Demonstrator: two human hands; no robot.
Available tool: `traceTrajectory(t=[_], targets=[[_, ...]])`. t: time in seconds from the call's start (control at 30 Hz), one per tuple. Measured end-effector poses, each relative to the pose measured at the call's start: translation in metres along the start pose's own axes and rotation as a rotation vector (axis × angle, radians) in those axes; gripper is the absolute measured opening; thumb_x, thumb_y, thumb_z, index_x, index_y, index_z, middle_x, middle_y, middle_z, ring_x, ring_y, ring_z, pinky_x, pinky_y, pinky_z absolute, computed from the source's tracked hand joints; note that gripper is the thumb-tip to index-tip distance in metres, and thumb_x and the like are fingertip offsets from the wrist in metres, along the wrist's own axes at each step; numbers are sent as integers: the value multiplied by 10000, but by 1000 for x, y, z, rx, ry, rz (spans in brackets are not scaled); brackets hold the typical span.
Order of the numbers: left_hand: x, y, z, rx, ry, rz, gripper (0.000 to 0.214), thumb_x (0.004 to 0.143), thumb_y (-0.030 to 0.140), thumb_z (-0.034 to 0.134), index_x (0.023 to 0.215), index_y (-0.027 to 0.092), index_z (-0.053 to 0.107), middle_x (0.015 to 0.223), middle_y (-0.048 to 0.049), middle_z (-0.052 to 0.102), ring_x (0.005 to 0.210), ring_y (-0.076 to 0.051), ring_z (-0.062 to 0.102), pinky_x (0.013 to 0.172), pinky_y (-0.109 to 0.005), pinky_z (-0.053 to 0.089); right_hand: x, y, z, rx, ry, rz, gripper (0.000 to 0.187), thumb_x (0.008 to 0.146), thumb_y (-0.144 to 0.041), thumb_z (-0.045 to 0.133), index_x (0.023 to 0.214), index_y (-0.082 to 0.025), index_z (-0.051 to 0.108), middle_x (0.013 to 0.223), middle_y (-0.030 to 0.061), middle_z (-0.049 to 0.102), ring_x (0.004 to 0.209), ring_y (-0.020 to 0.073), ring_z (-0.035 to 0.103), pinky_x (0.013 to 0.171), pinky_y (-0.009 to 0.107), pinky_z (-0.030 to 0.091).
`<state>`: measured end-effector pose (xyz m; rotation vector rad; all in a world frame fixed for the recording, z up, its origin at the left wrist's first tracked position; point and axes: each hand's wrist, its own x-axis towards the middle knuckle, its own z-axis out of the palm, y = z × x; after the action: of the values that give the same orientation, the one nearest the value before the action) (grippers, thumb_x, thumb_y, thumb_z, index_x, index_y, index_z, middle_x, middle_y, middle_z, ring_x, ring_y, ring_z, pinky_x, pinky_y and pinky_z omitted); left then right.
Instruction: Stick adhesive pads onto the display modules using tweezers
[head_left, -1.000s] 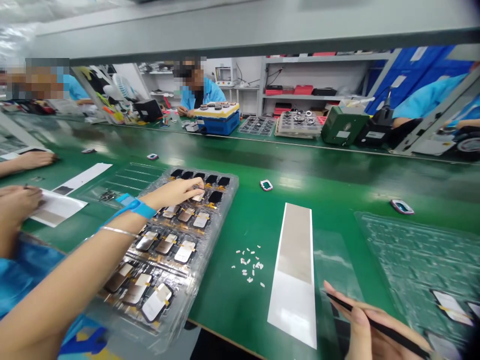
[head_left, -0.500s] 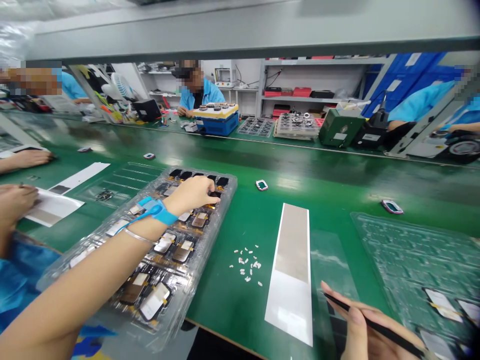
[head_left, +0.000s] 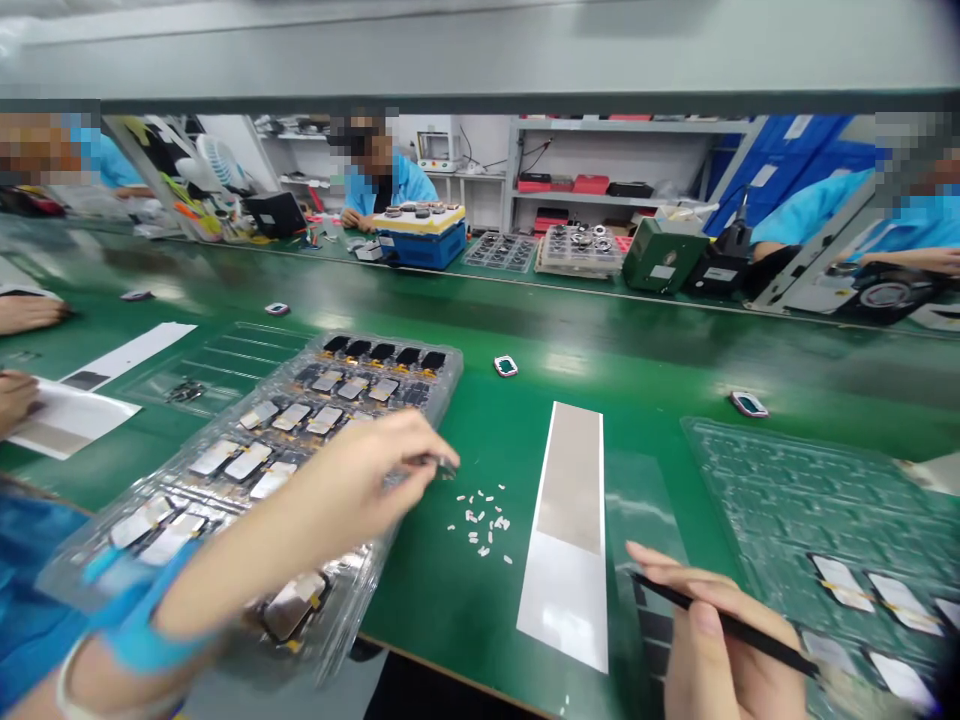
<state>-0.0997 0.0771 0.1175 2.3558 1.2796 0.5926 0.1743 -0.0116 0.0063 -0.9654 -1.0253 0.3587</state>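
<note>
My left hand [head_left: 382, 465], with a blue wrist strap, pinches a small display panel [head_left: 445, 465] by its edge, seen nearly edge-on. It hovers over the right side of a clear plastic tray [head_left: 450, 385] that carries rows of small display panels with silvery backs and orange tabs. Black tweezers [head_left: 727, 628] rest in my right hand [head_left: 709, 625], their tip pointing left. That hand is just right of a white strip of paper [head_left: 564, 600] with a grey-beige sheet [head_left: 571, 480] on it. Between the hands, small white pieces [head_left: 484, 520] lie scattered on the green bench.
Another clear tray [head_left: 780, 490] with several display panels stands at right. Small watch-like frames [head_left: 505, 366] lie along the bench. A co-worker's hand [head_left: 16, 400] is at far left beside papers. Across the bench, a person sits behind a blue box [head_left: 421, 245]. An overhead beam crosses the top.
My left hand has lifted away from the tray's upper right rows and come nearer, now with a display panel in its fingers. My right hand keeps the tweezers in much the same place.
</note>
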Motion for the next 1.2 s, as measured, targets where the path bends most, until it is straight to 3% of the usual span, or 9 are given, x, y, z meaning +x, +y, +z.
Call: traceTrajectory(t=[0.1,0.17,0.27,0.43,0.53,0.7,0.9,1.2], targets=[[-38,33,36,-131,164,-36,138,934,192,495,975,278,595,913,-20,712,794,-199,700,667,-278,535,6,-11,5,-61,-202,-73,112,925,-156,560,869,-183,654,754,28,603,704,152,631,580,248,504],[-50,49,62,-307,116,-103,119,970,197,466,1012,291,524,898,-4,718,783,-189,709,682,-271,539,7,-19,12,-161,-366,-139,79,894,-134,592,886,-181,655,755,26,582,639,122,582,475,200,437],[-49,57,96,-579,50,-174,74,1026,275,406,991,274,472,758,14,667,661,-166,657,620,-261,491,7,-26,23,-279,-558,-250,160,836,-101,673,971,-179,636,802,28,597,631,119,605,483,202,484],[-33,50,130,-958,38,-212,162,1020,402,477,1030,241,483,852,-11,634,724,-150,597,670,-251,475,5,-22,30,-293,-587,-223,220,871,-49,613,1040,-189,596,860,39,654,716,130,658,601,219,557],[-30,44,138,-1110,-34,-226,168,1004,398,537,1029,235,503,847,-3,632,738,-142,593,709,-248,486,5,-18,27,-264,-535,-160,223,879,-54,612,1046,-197,574,815,11,656,680,116,652,607,206,555],[-30,41,143,-1235,-93,-249,206,1023,431,501,996,243,420,784,41,542,697,-114,554,701,-233,473,4,-15,21,-331,-583,-188,153,893,-58,615,986,-180,616,893,47,665,779,135,679,649,222,556],[-31,39,148,-1119,-82,-253,252,1045,468,413,1022,221,457,702,56,458,602,-108,423,599,-219,393,4,-12,20,-473,-608,-379,238,877,5,622,1067,-136,645,947,73,690,824,150,670,704,255,546],[-30,33,151,-948,10,-154,175,1049,328,424,984,203,528,745,17,562,659,-126,541,632,-215,435,-2,-1,17,-587,-724,-464,312,908,21,515,1200,-64,585,1070,145,666,914,202,647,710,311,519]])
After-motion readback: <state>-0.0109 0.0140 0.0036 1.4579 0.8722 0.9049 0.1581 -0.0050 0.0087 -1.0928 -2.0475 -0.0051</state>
